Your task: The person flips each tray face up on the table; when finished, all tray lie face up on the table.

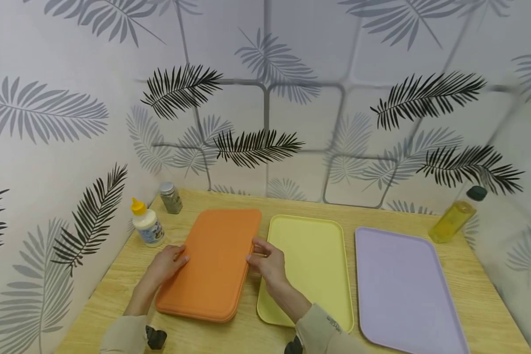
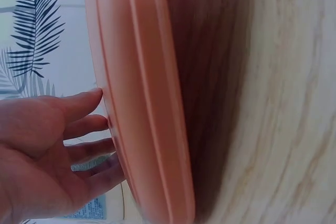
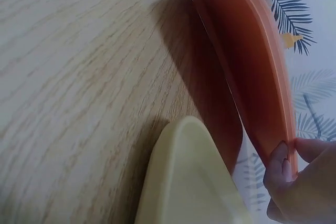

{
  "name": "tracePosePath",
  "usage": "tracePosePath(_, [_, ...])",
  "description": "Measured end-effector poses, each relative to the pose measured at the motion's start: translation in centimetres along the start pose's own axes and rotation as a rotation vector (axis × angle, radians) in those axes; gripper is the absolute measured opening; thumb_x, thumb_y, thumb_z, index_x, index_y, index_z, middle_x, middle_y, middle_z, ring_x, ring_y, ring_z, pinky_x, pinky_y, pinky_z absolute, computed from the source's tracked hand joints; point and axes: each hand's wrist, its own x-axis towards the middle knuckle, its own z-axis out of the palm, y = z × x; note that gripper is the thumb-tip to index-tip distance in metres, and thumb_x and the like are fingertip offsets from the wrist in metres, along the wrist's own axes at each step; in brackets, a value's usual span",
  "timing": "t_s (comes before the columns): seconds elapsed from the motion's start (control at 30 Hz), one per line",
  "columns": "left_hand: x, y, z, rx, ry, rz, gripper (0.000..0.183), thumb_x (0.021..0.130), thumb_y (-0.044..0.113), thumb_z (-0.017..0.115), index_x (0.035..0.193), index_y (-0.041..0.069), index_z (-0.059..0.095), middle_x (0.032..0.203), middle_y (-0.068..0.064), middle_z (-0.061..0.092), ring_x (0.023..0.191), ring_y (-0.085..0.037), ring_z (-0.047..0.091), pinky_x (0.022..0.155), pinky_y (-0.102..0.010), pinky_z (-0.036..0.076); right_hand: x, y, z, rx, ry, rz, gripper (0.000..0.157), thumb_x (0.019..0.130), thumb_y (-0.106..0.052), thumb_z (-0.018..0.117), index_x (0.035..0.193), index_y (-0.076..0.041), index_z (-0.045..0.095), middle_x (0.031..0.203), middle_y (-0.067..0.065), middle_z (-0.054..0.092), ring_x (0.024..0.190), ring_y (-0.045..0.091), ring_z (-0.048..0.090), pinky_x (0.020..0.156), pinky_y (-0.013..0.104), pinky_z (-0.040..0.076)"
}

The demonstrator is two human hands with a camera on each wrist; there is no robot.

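Note:
An orange tray (image 1: pixel 212 265) lies tilted at the left of the table in the head view, its flat face up. My right hand (image 1: pixel 269 263) pinches its right edge between thumb and fingers; in the right wrist view that side is raised over the wood, with a shadow below. At the opposite edge my left hand (image 1: pixel 165 265) touches the tray with extended fingers. The left wrist view shows those fingertips against the upper part of the ridged side wall (image 2: pixel 142 93). Just right of the orange tray sits a yellow tray (image 1: pixel 309 260), partly behind my right forearm.
A lilac tray (image 1: pixel 398 285) lies on the right. At the back left stand a white glue bottle (image 1: pixel 149 228) with a yellow cap and a small jar (image 1: pixel 171 200). A bottle of yellow liquid (image 1: pixel 453 220) stands at the back right. Patterned walls edge the wooden table (image 1: pixel 230 339).

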Motion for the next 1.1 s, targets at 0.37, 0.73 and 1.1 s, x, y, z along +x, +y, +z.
tracePosePath(0.37, [-1.1,-0.5,0.0,-0.075,-0.041,-0.011,0.051,0.096,0.019,0.06,0.13,-0.017,0.048,0.124,-0.037,0.051,0.117,-0.052,0.047,0.097,-0.059,0.04,-0.2,-0.1,-0.2,0.004,-0.021,0.042,0.06,0.082,0.012,0.065,0.138,0.004,0.046,0.112,0.023,0.053,0.079,0.018,0.062,0.081,0.044,0.056])
tracePosePath(0.73, [-4.9,0.4,0.1,-0.105,-0.07,-0.001,0.062,0.089,0.027,0.07,0.13,-0.014,0.05,0.123,-0.033,0.054,0.114,-0.049,0.05,0.095,-0.058,0.041,-0.5,-1.0,-0.7,-0.017,0.001,0.055,0.06,0.082,0.009,0.066,0.139,0.004,0.046,0.108,0.02,0.054,0.074,0.014,0.062,0.076,0.037,0.058])
tracePosePath(1.1, [-8.7,0.8,0.1,-0.19,-0.17,-0.034,0.093,0.073,0.039,0.083,0.143,-0.003,0.039,0.145,-0.04,0.026,0.125,-0.064,0.025,0.096,-0.072,0.029,-0.3,-1.1,-0.6,-0.02,0.021,0.066,0.061,0.083,0.009,0.067,0.139,0.002,0.046,0.109,0.019,0.054,0.072,0.013,0.063,0.072,0.037,0.058])
